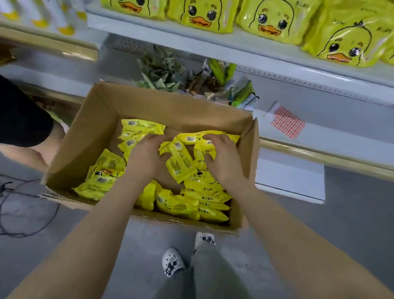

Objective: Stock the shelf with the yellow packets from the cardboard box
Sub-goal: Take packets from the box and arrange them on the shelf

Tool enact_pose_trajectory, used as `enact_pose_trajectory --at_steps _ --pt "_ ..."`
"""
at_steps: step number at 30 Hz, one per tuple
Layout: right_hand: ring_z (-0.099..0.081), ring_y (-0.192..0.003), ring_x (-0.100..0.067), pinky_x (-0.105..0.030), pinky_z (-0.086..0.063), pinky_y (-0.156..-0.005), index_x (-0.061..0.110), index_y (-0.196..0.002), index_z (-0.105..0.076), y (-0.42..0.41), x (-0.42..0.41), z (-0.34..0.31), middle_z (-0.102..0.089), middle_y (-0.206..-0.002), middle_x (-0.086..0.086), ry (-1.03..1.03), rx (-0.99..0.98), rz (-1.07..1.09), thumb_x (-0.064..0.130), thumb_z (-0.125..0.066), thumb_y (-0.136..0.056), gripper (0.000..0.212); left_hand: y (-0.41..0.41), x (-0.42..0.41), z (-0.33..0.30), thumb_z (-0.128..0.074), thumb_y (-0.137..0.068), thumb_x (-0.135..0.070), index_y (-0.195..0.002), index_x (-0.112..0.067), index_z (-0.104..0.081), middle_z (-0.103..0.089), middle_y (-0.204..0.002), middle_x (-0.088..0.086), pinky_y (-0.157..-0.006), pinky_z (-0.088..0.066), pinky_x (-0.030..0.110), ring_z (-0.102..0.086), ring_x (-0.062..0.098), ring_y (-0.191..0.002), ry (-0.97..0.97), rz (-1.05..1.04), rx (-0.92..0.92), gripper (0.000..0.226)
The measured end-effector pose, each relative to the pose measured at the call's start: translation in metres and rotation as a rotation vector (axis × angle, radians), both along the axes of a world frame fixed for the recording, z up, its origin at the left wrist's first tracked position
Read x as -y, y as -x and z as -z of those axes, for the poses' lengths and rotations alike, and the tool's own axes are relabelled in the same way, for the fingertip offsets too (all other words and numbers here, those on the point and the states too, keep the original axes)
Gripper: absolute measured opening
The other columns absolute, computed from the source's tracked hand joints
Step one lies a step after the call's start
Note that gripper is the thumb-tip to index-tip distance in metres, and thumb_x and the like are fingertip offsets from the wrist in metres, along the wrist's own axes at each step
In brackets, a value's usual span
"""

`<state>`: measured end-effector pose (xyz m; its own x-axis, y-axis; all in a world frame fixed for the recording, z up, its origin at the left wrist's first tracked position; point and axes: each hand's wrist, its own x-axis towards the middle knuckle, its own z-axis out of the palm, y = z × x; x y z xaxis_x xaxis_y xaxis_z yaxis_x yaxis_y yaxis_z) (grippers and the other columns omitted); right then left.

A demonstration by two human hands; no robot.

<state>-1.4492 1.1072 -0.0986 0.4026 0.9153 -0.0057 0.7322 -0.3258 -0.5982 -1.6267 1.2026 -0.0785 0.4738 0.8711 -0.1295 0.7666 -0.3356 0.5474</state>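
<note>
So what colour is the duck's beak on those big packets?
Orange, on the duck packets on the shelf, head view.

Bare forearms, grey trousers [202,285], white clogs [173,262] dotted with dark charms.

Yellow packets [179,162], brown cardboard box [99,124], duck-faced yellow bags [277,15]

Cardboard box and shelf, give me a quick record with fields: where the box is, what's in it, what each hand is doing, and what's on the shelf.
box: open cardboard box before the shelving
contents: loose yellow packets
left hand: in box, fingers curled on packets
right hand: in box, gripping a packet
upper shelf: a row of larger yellow duck-face packs
</note>
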Motion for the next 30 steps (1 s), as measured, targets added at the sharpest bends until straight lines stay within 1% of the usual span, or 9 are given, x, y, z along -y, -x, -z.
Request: enact_pose_trajectory --at_steps 6,10,13,16,18,21,24,27,30 --pt "-0.038 -0.131 -0.033 -0.042 -0.039 -0.102 0.018 -0.143 -0.040 -0.010 -0.028 0.040 -0.039 -0.144 -0.013 0.229 0.005 0.094 0.008 -0.064 -0.082 0.067 -0.002 -0.020 0.044 -0.071 -0.082 -0.020 -0.132 -0.029 -0.053 -0.052 -0.132 0.008 -0.093 -0.047 0.041 -0.055 0.030 -0.115 0.136 0.069 -0.132 0.054" --pt "-0.029 -0.138 -0.034 -0.040 -0.033 -0.109 0.018 -0.149 -0.029 -0.029 -0.050 0.057 -0.028 -0.151 -0.014 0.362 0.024 0.159 0.006 -0.062 -0.082 0.076 -0.019 -0.038 0.062 -0.068 -0.085 -0.021 -0.139 -0.030 -0.046 -0.047 -0.137 0.005 -0.094 -0.045 0.038 -0.054 0.028 -0.118 0.162 0.103 -0.169 0.059" --pt "-0.026 -0.139 -0.031 -0.039 -0.031 -0.110 0.020 -0.150 -0.024 -0.044 -0.063 0.068 -0.027 -0.150 -0.011 0.434 0.053 0.173 0.005 -0.060 -0.082 0.078 -0.043 -0.056 0.073 -0.067 -0.086 -0.019 -0.143 -0.028 -0.040 -0.040 -0.145 0.002 -0.097 -0.042 0.035 -0.050 0.025 -0.124 0.131 0.144 -0.155 0.064" --pt "-0.016 -0.145 -0.030 -0.040 -0.026 -0.116 0.020 -0.153 -0.015 -0.054 -0.072 0.081 -0.023 -0.153 -0.011 0.491 0.160 0.137 -0.003 -0.054 -0.084 0.083 -0.073 -0.073 0.088 -0.062 -0.089 -0.019 -0.144 -0.030 -0.036 -0.035 -0.149 -0.001 -0.097 -0.043 0.036 -0.049 0.026 -0.125 0.099 0.211 -0.185 0.062" --pt "-0.019 -0.144 -0.030 -0.039 -0.027 -0.114 0.020 -0.153 -0.012 -0.058 -0.076 0.086 -0.029 -0.151 -0.012 0.504 0.275 0.113 -0.006 -0.054 -0.083 0.086 -0.092 -0.081 0.101 -0.058 -0.092 -0.019 -0.146 -0.028 -0.033 -0.037 -0.149 0.001 -0.096 -0.043 0.035 -0.048 0.027 -0.125 0.082 0.278 -0.236 0.061" --pt "-0.037 -0.127 -0.031 -0.038 -0.035 -0.102 0.018 -0.150 -0.021 -0.060 -0.079 0.091 -0.051 -0.133 -0.010 0.471 0.409 0.098 0.001 -0.054 -0.086 0.074 -0.108 -0.090 0.120 -0.058 -0.092 -0.015 -0.145 -0.024 -0.035 -0.046 -0.143 0.005 -0.101 -0.040 0.034 -0.046 0.026 -0.128 0.081 0.356 -0.260 0.058" --pt "-0.048 -0.113 -0.029 -0.037 -0.041 -0.095 0.018 -0.144 -0.034 -0.056 -0.073 0.098 -0.062 -0.117 -0.006 0.418 0.449 0.108 0.009 -0.066 -0.083 0.070 -0.108 -0.097 0.132 -0.054 -0.093 -0.011 -0.135 -0.024 -0.051 -0.054 -0.134 0.005 -0.096 -0.040 0.030 -0.051 0.024 -0.120 0.040 0.388 -0.270 0.044" --pt "-0.055 -0.104 -0.029 -0.037 -0.053 -0.081 0.018 -0.127 -0.057 -0.048 -0.065 0.102 -0.068 -0.104 -0.005 0.305 0.392 0.140 0.001 -0.068 -0.080 0.051 -0.091 -0.102 0.134 -0.052 -0.088 0.001 -0.125 -0.026 -0.063 -0.057 -0.126 0.005 -0.090 -0.044 0.031 -0.054 0.026 -0.111 -0.005 0.375 -0.200 0.047" --pt "-0.059 -0.088 -0.029 -0.031 -0.054 -0.068 0.016 -0.102 -0.071 -0.028 -0.055 0.095 -0.070 -0.089 -0.005 0.089 0.277 0.183 -0.007 -0.070 -0.070 0.039 -0.064 -0.100 0.128 -0.061 -0.072 0.013 -0.110 -0.021 -0.072 -0.063 -0.113 0.007 -0.083 -0.047 0.032 -0.054 0.032 -0.102 -0.109 0.363 -0.041 0.053"
